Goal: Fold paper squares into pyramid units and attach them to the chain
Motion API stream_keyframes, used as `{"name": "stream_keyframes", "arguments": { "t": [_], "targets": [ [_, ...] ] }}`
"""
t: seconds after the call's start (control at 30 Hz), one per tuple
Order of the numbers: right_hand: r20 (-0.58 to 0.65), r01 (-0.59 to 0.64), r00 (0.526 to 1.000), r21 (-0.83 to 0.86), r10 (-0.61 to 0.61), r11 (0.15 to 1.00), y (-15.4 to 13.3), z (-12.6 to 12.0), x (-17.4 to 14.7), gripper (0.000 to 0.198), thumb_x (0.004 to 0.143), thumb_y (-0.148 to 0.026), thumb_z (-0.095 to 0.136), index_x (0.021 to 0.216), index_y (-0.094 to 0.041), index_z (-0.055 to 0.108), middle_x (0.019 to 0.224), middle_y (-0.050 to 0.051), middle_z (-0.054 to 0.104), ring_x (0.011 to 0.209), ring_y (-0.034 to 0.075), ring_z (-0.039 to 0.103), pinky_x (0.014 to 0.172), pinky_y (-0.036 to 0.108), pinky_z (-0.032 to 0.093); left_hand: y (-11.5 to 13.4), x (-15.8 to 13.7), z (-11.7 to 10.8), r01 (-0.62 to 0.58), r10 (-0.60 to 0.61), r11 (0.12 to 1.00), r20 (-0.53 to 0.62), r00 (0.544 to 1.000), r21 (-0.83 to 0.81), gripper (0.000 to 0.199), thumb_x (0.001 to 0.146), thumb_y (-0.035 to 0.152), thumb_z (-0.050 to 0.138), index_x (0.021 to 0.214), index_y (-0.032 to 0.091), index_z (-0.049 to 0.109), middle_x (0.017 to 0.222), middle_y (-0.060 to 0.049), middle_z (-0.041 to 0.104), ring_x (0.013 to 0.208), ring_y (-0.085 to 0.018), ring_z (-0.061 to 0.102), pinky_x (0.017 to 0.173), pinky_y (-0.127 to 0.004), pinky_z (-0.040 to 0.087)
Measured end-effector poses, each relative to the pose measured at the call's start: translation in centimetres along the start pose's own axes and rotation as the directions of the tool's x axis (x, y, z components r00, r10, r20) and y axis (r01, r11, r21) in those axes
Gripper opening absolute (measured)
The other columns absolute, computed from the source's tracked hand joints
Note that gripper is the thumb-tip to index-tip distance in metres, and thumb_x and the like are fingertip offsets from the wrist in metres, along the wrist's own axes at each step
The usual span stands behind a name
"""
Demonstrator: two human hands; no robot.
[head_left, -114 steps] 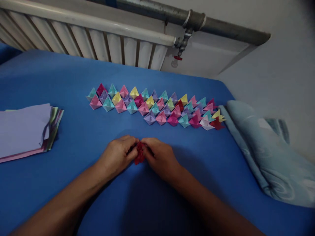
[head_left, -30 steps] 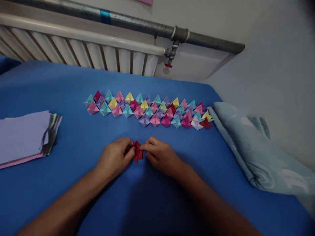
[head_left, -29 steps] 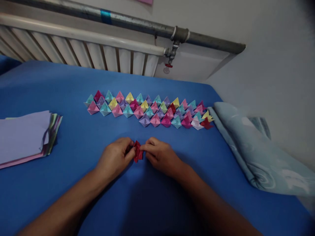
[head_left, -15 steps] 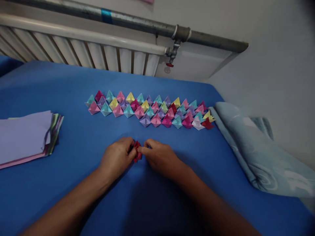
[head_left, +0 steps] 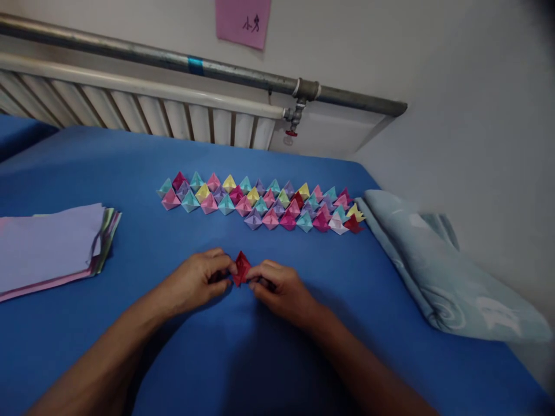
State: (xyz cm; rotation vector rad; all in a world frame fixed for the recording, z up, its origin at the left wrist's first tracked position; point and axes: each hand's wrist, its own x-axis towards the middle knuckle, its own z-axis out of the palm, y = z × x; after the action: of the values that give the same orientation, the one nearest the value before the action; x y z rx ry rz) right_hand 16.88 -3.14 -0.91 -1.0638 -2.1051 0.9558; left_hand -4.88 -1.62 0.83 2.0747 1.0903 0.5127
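Observation:
A small folded red paper boat (head_left: 241,269) is held between my hands, low over the blue surface (head_left: 143,248). The fingertips of my left hand (head_left: 197,281) rest against its left side, with the thumb a little lower. On the other side, my right hand (head_left: 281,287) pinches its right edge between thumb and fingers. The boat's pointed middle faces up, and its ends are partly covered by fingertips. Beyond my hands, several paper boats (head_left: 270,218) in pink, teal, purple, yellow, red and white stand nested in slanting rows.
A stack of coloured paper sheets (head_left: 52,245) lies at the left, lavender on top. To the right is a folded pale blue-green blanket (head_left: 407,254). A white radiator (head_left: 173,118), a metal pipe (head_left: 255,80) and a pink note (head_left: 243,20) are along the wall.
The red paper boat has opened from a narrow bunched shape into a wider diamond. My fingers have shifted out to its sides. The camera view has tilted up, bringing the pink note into sight.

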Motion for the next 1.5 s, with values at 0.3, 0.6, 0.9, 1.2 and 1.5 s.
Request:
{"name": "stream_keyframes", "arguments": {
  "t": [0.3, 0.6, 0.9, 1.2, 1.5],
  "targets": [
    [0.052, 0.015, 0.999, -0.012, -0.015, 1.000, 0.3, 0.0, 0.5, 0.017, 0.086, -0.012, 0.052, 0.091, -0.020, 0.067, 0.080, 0.000, 0.063, 0.073, 0.011, 0.056, 0.069, 0.022, 0.043, -0.1, 0.4, 0.5, 0.013, -0.011, 0.998, 0.033, 0.999, -0.054, 0.013, 0.085, 0.026, 0.054, 0.083, 0.022, 0.066, 0.080, 0.001, 0.061, 0.071, -0.011, 0.057, 0.065, -0.022, 0.043],
    [0.066, -0.020, 0.998, -0.028, 0.022, 0.999, 0.2, 0.0, 0.6, 0.018, 0.089, -0.014, 0.052, 0.095, -0.021, 0.068, 0.083, 0.001, 0.065, 0.076, 0.012, 0.059, 0.072, 0.023, 0.044, -0.5, 0.4, 0.9, 0.000, 0.001, 0.999, 0.027, 1.000, -0.049, 0.017, 0.089, 0.028, 0.051, 0.084, 0.022, 0.066, 0.082, 0.000, 0.064, 0.076, -0.012, 0.059, 0.070, -0.024, 0.044],
    [0.039, -0.100, 0.994, -0.050, 0.102, 0.994, -0.1, 0.2, 0.8, 0.017, 0.090, -0.016, 0.054, 0.096, -0.020, 0.069, 0.083, 0.002, 0.065, 0.077, 0.013, 0.059, 0.071, 0.025, 0.044, -0.7, 0.5, 1.2, 0.006, -0.006, 1.000, 0.006, 1.000, -0.010, 0.016, 0.089, 0.024, 0.050, 0.079, 0.020, 0.062, 0.078, 0.001, 0.062, 0.071, -0.010, 0.058, 0.067, -0.022, 0.042],
    [0.033, -0.101, 0.994, -0.104, 0.105, 0.989, -0.2, 0.4, 0.8, 0.013, 0.090, -0.018, 0.055, 0.092, -0.020, 0.068, 0.078, 0.000, 0.062, 0.073, 0.012, 0.056, 0.068, 0.023, 0.041, -0.7, 0.5, 1.3, -0.019, 0.019, 1.000, 0.022, 1.000, -0.018, 0.017, 0.089, 0.024, 0.051, 0.079, 0.019, 0.063, 0.077, 0.001, 0.062, 0.071, -0.010, 0.058, 0.066, -0.021, 0.042],
    [0.019, -0.069, 0.997, -0.124, 0.072, 0.990, -0.3, 0.7, 0.7, 0.013, 0.088, -0.015, 0.051, 0.083, -0.019, 0.062, 0.074, -0.001, 0.057, 0.068, 0.011, 0.052, 0.065, 0.022, 0.038, -0.3, 0.4, 1.5, -0.016, 0.016, 1.000, -0.021, 1.000, -0.014, 0.012, 0.086, 0.024, 0.054, 0.082, 0.020, 0.064, 0.070, 0.003, 0.059, 0.062, -0.009, 0.054, 0.059, -0.020, 0.041]
  ]
}}
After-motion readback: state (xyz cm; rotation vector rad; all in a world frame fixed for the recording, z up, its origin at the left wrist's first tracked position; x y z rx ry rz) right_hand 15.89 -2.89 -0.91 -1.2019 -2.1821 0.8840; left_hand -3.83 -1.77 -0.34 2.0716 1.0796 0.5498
